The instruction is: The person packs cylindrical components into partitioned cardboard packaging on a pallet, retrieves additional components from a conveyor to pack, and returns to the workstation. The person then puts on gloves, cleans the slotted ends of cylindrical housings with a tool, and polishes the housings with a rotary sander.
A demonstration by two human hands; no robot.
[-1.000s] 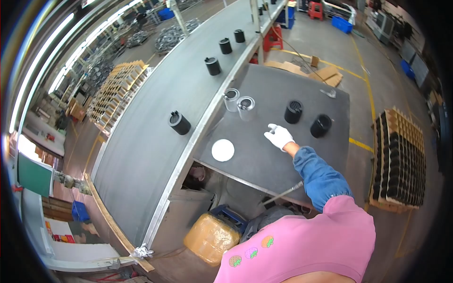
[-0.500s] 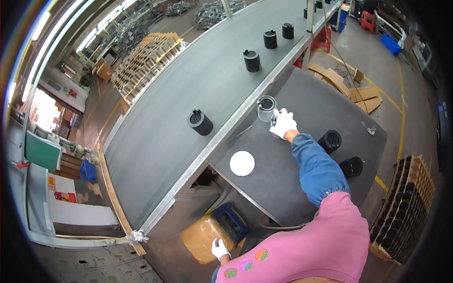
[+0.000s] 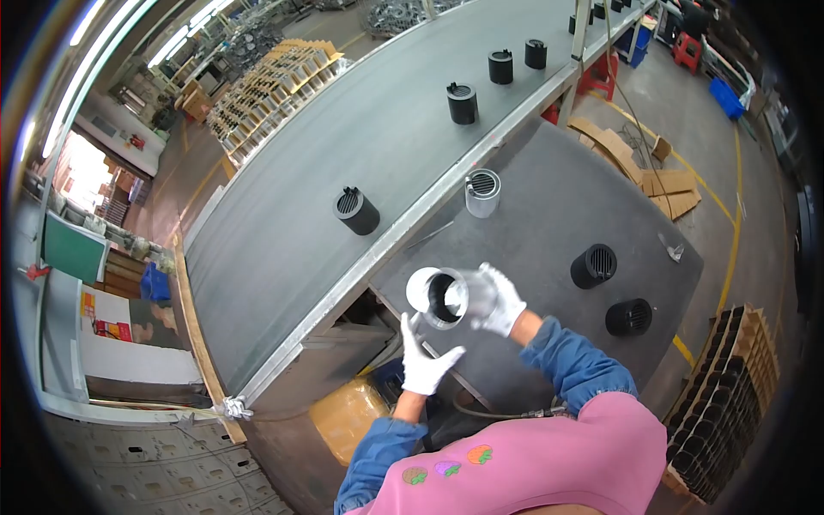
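Note:
My right hand (image 3: 501,305), in a white glove, grips a silver cylinder (image 3: 475,294) above the dark table. The cylinder lies tilted sideways, its dark open end facing left. Just below that end is my left hand (image 3: 427,362), also gloved, with thumb and fingers spread and nothing in it. Partly hidden behind the cylinder, a white disc (image 3: 418,289) lies at the table edge. Another silver cylinder with a slotted top (image 3: 482,194) stands upright near the conveyor rail. Two black slotted cylinders, one farther back (image 3: 594,266) and one nearer (image 3: 629,318), rest on the right side.
A grey conveyor (image 3: 283,223) runs along the left, carrying several black cylinders, the nearest one (image 3: 356,211) beside the metal rail. A taped brown box (image 3: 348,421) sits below the table. At right stands a stack of dark parts in cardboard (image 3: 717,403); flattened cardboard (image 3: 669,190) lies behind.
My right hand has brought the silver cylinder from beside the standing one toward me and tipped it. My left hand has risen from near the taped box to the cylinder's open end.

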